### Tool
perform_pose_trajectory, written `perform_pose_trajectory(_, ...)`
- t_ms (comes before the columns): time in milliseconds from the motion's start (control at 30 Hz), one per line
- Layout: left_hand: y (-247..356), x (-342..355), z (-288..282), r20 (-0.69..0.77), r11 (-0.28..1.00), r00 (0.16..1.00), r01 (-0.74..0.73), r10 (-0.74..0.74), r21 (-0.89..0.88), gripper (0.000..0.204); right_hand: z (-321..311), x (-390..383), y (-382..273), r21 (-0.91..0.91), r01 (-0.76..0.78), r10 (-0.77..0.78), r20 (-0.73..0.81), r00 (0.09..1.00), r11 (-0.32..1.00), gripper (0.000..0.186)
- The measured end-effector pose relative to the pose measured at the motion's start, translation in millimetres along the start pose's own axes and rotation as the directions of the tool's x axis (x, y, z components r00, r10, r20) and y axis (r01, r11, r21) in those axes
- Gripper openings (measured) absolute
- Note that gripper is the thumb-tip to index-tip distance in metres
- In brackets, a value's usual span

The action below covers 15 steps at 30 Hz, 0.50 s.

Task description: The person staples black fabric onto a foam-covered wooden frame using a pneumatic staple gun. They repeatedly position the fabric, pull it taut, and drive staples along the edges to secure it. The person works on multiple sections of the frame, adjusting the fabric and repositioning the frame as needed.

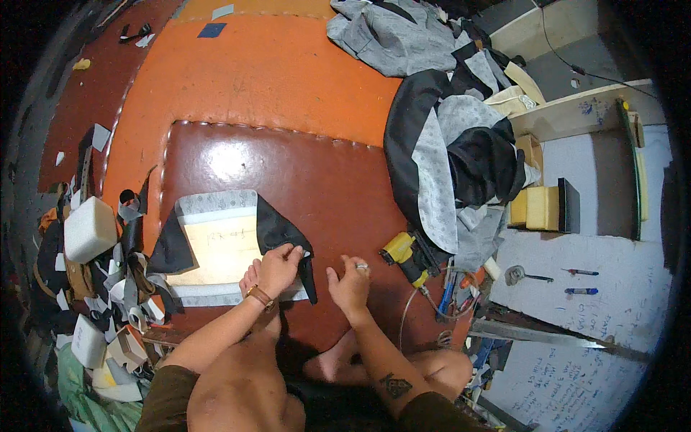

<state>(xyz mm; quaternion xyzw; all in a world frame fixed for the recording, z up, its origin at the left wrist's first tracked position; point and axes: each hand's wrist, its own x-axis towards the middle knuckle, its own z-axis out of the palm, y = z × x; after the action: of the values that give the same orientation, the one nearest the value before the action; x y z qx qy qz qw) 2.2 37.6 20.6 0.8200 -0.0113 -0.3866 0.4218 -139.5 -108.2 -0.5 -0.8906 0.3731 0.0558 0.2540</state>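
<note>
In front of me lies a cream board [219, 248] with handwriting on it, resting on black cover material [281, 229] with a grey patterned backing. Black flaps stick out on its left and right sides. My left hand [277, 268] pinches the edge of the right-hand black flap between thumb and fingers. Just right of the flap, my right hand [350, 286] is held over the brown surface, fingers loosely bent and apart, with nothing visible in it. A yellow and black air staple gun [404, 252] lies beyond it to the right.
Black and grey fabric [432, 158] is heaped at the right. Scraps and a white foam block [90, 230] crowd the left. A hose [405, 317] runs from the staple gun. Pens [581, 291] and a tape roll [515, 275] lie on the white board [604, 259] at far right.
</note>
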Motion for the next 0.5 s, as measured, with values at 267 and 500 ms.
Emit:
perform_pose_trajectory(267, -18, 14, 27, -0.206, 0.956, 0.943, -0.284, 0.263, -0.079, 0.042, -20, -17, 25, -0.205, 0.151, -0.129, 0.117, 0.985, 0.967, 0.065)
perform_pose_trajectory(500, 7, 18, 18, -0.088, 0.859, 0.930, -0.290, 0.357, 0.423, 0.042, -69, 27, 84, -0.173, 0.063, -0.130, -0.414, 0.901, 0.983, 0.050)
